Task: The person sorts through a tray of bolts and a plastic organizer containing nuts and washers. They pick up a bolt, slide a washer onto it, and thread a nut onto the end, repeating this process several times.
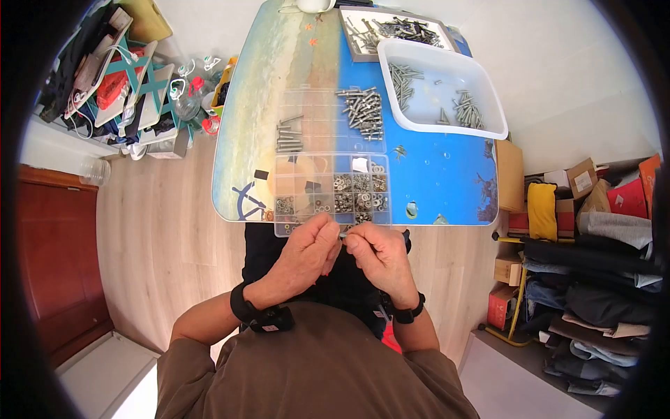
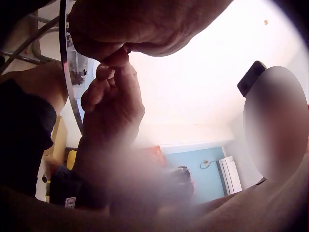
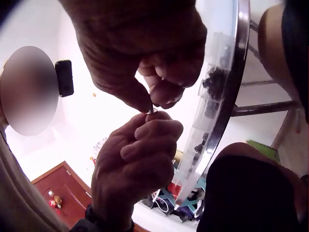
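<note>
Just past the table's near edge, my left hand [image 1: 307, 251] and right hand [image 1: 382, 258] meet fingertip to fingertip. Between them they pinch a small shiny metal fastener [image 3: 152, 111], mostly hidden by the fingers. Directly beyond the hands lies an open clear compartment box [image 1: 389, 199]. Its near half holds metal nuts [image 1: 343, 183], washers [image 1: 284, 205] and other small hardware. On its far half, a heap of bolts [image 1: 363, 112] lies at the right and a few long screws [image 1: 289, 141] at the left.
A white plastic tub [image 1: 434, 105] with several groups of screws stands at the table's back right. Behind it is a shallow box [image 1: 361, 57] of dark and silver screws. Shelves with bottles [image 1: 187, 105] stand left; folded clothes [image 1: 600, 307] and boxes are stacked right.
</note>
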Motion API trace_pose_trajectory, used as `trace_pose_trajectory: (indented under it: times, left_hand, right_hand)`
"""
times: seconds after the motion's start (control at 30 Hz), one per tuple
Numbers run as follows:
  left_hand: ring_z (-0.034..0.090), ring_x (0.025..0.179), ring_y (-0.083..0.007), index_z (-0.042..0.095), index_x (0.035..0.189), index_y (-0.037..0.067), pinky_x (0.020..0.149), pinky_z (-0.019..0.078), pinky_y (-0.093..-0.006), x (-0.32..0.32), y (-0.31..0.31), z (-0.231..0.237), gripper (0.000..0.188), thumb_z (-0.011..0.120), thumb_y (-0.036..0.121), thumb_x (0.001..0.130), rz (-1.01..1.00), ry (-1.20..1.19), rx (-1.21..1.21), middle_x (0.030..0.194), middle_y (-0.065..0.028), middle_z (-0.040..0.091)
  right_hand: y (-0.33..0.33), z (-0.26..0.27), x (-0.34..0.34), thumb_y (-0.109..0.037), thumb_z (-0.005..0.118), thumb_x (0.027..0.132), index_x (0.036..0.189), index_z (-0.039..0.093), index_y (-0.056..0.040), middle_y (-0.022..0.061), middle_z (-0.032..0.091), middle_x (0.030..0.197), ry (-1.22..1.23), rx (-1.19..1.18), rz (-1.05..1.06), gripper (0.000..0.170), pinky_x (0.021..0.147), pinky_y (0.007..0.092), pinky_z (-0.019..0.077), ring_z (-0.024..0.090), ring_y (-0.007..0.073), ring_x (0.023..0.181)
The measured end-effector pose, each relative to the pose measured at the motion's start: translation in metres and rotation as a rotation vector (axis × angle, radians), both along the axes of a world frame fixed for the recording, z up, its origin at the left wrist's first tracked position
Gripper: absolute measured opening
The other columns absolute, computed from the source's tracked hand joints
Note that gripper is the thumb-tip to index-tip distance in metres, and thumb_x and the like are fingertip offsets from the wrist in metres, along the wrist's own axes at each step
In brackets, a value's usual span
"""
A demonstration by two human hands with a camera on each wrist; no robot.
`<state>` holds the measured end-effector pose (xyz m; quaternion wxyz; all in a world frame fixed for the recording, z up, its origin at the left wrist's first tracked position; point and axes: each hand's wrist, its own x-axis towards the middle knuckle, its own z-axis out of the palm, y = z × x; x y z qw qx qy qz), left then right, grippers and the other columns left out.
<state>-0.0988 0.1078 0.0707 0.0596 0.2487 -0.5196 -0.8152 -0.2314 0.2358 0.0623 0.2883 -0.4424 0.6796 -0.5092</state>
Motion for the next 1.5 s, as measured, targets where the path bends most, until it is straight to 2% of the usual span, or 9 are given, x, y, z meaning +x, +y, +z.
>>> trace_pose_trajectory:
  times: [0.27,0.33,0.47,0.53,0.67,0.73,1.07,1.27,1.5]
  left_hand:
    - [0.041,0.052,-0.0053,0.046,0.087,0.01,0.046,0.0348,-0.0203,-0.002,-0.004,0.003,0.03,0.043,0.032,0.107,-0.02,-0.042,-0.007,0.068,0.0021,0.045]
    - [0.042,0.051,-0.0054,0.046,0.088,0.01,0.046,0.0348,-0.0202,-0.002,-0.003,0.001,0.029,0.043,0.032,0.107,-0.025,-0.035,-0.014,0.068,0.0021,0.045]
    - [0.042,0.052,-0.0053,0.046,0.088,0.01,0.046,0.0347,-0.0205,-0.003,-0.002,0.0,0.029,0.042,0.031,0.107,-0.027,-0.029,-0.006,0.068,0.0022,0.045]
    - [0.042,0.053,-0.0059,0.044,0.085,0.009,0.047,0.0349,-0.0224,-0.005,-0.003,0.005,0.03,0.042,0.029,0.107,-0.019,-0.043,-0.013,0.066,0.002,0.043]
    - [0.041,0.054,-0.0068,0.041,0.082,0.007,0.049,0.0348,-0.0246,-0.008,-0.005,0.016,0.031,0.041,0.026,0.107,0.001,-0.053,-0.041,0.063,0.0016,0.042]
    - [0.041,0.054,-0.007,0.041,0.082,0.007,0.049,0.0348,-0.0248,-0.009,-0.006,0.015,0.031,0.041,0.025,0.107,-0.01,-0.063,-0.062,0.063,0.0015,0.042]
    - [0.042,0.053,-0.0049,0.047,0.089,0.011,0.047,0.0327,-0.0207,-0.007,-0.014,0.016,0.029,0.043,0.033,0.107,-0.049,-0.109,-0.056,0.069,0.0022,0.046]
    - [0.042,0.054,-0.0042,0.048,0.091,0.013,0.047,0.0307,-0.0188,-0.008,-0.02,0.006,0.027,0.044,0.034,0.106,0.002,-0.092,-0.016,0.071,0.0031,0.047]
    - [0.043,0.054,-0.0036,0.048,0.093,0.014,0.047,0.0308,-0.018,-0.015,-0.021,0.009,0.026,0.044,0.035,0.106,-0.036,-0.038,0.081,0.072,0.0033,0.049]
  right_hand:
    - [-0.003,0.01,0.001,-0.007,0.067,0.089,0.093,0.064,-0.0001,0.0098,0.062,0.076,-0.22,0.004,-0.065,0.009,0.055,0.0289,0.0467,0.063,0.0188,0.063]
    - [-0.002,-0.002,-0.003,-0.008,0.069,0.088,0.098,0.062,-0.0018,0.0068,0.062,0.076,0.026,0.102,0.036,0.014,0.054,0.0264,0.0463,0.062,0.0148,0.061]
    - [-0.004,0.011,0.003,-0.008,0.068,0.088,0.097,0.061,-0.0018,0.0065,0.061,0.075,0.05,0.015,-0.045,0.013,0.054,0.027,0.0461,0.063,0.0151,0.062]
    - [-0.006,0.013,0.004,-0.012,0.068,0.09,0.093,0.064,-0.0004,0.0007,0.06,0.07,-0.025,-0.055,-0.106,0.012,0.054,0.0226,0.0423,0.053,0.0059,0.059]
    - [-0.008,0.012,0.005,-0.01,0.068,0.09,0.091,0.064,-0.0018,0.0003,0.06,0.069,-0.235,-0.093,-0.153,0.009,0.052,0.0227,0.0398,0.051,0.0062,0.057]
    - [-0.005,0.005,-0.005,-0.007,0.065,0.09,0.096,0.063,-0.0019,0.0087,0.063,0.079,0.005,0.098,0.037,0.008,0.053,0.0293,0.0474,0.063,0.0165,0.061]
    - [0.0,0.014,-0.013,0.0,0.072,0.084,0.093,0.064,-0.0022,0.0084,0.062,0.075,0.151,-0.105,-0.151,0.013,0.053,0.0281,0.0476,0.062,0.0156,0.059]
    - [-0.001,0.015,-0.038,-0.008,0.074,0.082,0.094,0.066,-0.0037,0.0115,0.065,0.079,0.483,0.131,-0.286,0.015,0.052,0.0351,0.0487,0.063,0.0252,0.061]
    - [-0.007,0.024,-0.042,-0.009,0.078,0.079,0.1,0.067,-0.0037,0.0115,0.065,0.082,0.549,0.247,-0.289,0.024,0.051,0.0349,0.0482,0.062,0.0246,0.059]
